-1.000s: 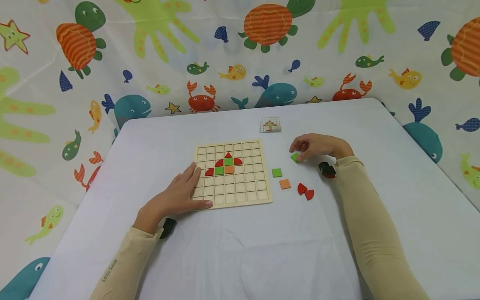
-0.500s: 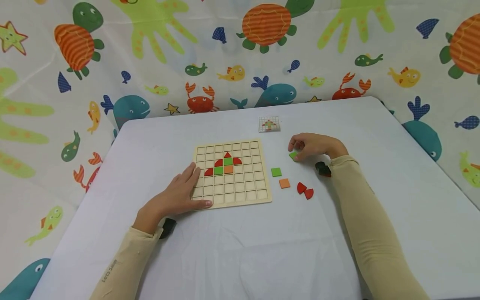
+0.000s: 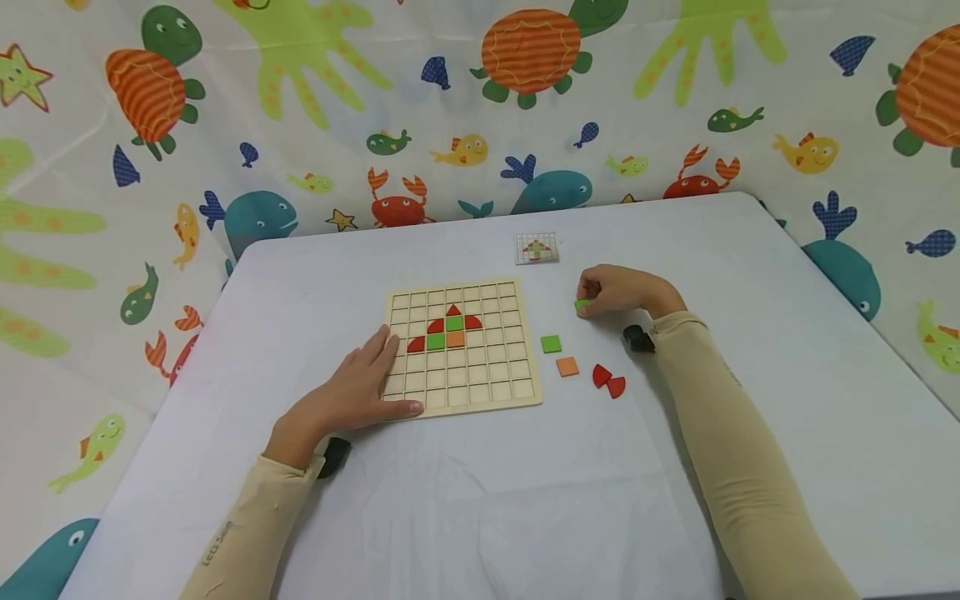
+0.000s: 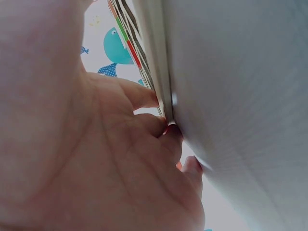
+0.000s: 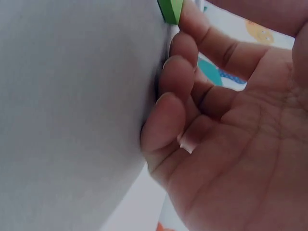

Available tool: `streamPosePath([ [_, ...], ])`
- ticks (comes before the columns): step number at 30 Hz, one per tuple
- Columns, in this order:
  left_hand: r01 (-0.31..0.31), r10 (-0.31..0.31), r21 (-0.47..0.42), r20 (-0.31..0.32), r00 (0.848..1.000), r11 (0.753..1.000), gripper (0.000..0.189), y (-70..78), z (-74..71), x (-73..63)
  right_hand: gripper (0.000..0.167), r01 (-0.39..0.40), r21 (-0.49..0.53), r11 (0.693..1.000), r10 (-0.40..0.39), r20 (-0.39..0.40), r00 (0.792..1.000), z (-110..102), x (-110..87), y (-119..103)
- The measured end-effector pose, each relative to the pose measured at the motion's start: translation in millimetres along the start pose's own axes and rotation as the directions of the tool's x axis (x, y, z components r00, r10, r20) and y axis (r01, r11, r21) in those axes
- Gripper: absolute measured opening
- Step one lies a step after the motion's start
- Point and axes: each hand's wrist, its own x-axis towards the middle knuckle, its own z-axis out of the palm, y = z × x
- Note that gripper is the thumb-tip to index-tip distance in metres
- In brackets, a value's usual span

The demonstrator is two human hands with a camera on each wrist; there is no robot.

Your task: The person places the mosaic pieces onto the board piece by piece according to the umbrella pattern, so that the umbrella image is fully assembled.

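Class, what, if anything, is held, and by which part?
The right hand pinches a flat green tile near its edge, exact contact partly hidden. The left hand holds nothing, resting on the pale wooden grid board.

In the head view, seeing a pale wooden grid board [image 3: 488, 373] lying flat on the desk [image 3: 480, 508], with the left grip [image 3: 347, 396] overlapping its eight-o'clock edge. Bearing a red triangle [image 3: 453, 311], a green square [image 3: 454, 322] then an orange square [image 3: 455, 339] at six o'clock from it, a second green square [image 3: 435, 342] at the orange one's nine o'clock, and three red quarter-rounds [image 3: 473, 322]. Between two and three o'clock from the board, seeing a green tile [image 5: 171, 10] being pinched, mostly hidden by the right grip [image 3: 621, 290].
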Motion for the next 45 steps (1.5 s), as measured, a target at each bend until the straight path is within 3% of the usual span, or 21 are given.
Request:
streamPosePath([
  [9, -0.011, 0.011, -0.006, -0.006, 1.000, 1.000, 0.124, -1.7, 0.2, -1.1, 0.026, -0.101, -0.079, 0.992, 0.096, -0.061, 0.994, 8, 8.4, -12],
  [15, -0.017, 0.017, -0.013, -0.011, 1.000, 1.000, 0.123, 0.2, -0.3, -3.1, 0.027, -0.083, -0.098, 0.992, 0.073, -0.099, 0.992, 10, 11.7, -15],
  [23, 0.003, -0.003, -0.001, -0.003, 1.000, 1.000, 0.124, -0.7, 3.8, -1.2, 0.021, -0.054, -0.036, 0.998, 0.047, -0.159, 0.986, 12, 14.0, -16],
  [28, 0.008, -0.008, 0.006, 0.001, 1.000, 1.000, 0.125, -0.9, 3.7, -0.2, 0.010, -0.019, 0.043, 0.999, 0.026, -0.159, 0.987, 10, 13.8, -15],
  [32, 0.006, -0.006, 0.003, 0.002, 1.000, 1.000, 0.124, -0.4, 3.0, -0.5, 0.014, 0.000, 0.151, 0.988, 0.023, -0.152, 0.988, 10, 12.3, -14],
  [39, 0.002, -0.002, 0.006, 0.004, 1.000, 1.000, 0.124, -1.4, 2.1, -0.1, 0.023, 0.063, 0.325, 0.944, -0.007, -0.173, 0.985, 13, 14.8, -19],
  [45, -0.004, 0.004, -0.020, -0.001, 1.000, 1.000, 0.124, -1.2, -0.3, -0.6, 0.025, 0.114, 0.452, 0.885, -0.032, -0.187, 0.982, 17, 17.7, -31],
])
